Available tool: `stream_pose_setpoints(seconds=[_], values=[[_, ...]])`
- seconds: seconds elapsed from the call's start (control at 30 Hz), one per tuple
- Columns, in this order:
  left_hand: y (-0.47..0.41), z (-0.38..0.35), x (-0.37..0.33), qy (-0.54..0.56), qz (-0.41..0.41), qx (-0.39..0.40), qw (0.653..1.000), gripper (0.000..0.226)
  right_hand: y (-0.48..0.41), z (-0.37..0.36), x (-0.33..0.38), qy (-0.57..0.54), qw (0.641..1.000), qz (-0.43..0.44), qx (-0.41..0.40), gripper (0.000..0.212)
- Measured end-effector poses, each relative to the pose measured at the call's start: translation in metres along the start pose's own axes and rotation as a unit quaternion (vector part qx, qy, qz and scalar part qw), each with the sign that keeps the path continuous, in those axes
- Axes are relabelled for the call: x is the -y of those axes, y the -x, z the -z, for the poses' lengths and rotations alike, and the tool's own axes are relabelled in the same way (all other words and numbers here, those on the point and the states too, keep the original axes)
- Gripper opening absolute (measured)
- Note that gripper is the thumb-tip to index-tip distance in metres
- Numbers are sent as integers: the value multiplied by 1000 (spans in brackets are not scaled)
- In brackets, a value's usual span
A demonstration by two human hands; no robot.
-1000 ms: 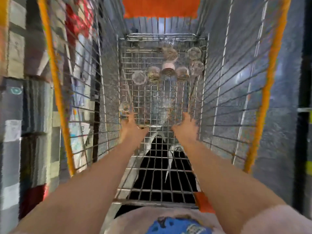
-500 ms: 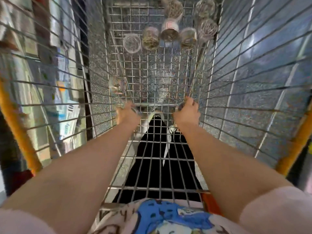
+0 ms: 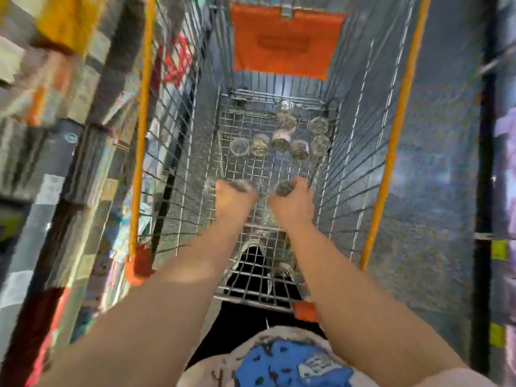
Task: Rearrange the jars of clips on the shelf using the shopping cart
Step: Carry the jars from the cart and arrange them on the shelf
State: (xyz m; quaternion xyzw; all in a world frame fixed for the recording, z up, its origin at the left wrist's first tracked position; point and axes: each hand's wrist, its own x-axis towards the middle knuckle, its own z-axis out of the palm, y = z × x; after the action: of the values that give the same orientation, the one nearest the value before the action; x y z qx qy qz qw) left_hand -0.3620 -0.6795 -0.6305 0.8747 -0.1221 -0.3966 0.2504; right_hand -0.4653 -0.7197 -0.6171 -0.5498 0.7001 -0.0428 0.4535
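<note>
Blurred shelves [image 3: 42, 121] stood left of the shopping cart [image 3: 141, 135]. Inside the cart, the left hand [image 3: 233, 201] held a jar of clips [image 3: 243, 185] in clenched fingers. The right hand [image 3: 293, 203] gripped a second jar [image 3: 284, 188]. More jars [image 3: 280, 141] clustered at the far end.

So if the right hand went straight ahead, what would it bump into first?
Probably the row of jars at the far end of the cart. The right hand grips a jar, which would touch first; depth is unclear.
</note>
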Motion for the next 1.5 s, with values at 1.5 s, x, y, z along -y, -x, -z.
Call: stream_pose_setpoints(seconds=[1.5], values=[[383, 594, 144, 150, -304, -524, 781, 38, 563, -90, 308, -201, 693, 653, 229, 65]])
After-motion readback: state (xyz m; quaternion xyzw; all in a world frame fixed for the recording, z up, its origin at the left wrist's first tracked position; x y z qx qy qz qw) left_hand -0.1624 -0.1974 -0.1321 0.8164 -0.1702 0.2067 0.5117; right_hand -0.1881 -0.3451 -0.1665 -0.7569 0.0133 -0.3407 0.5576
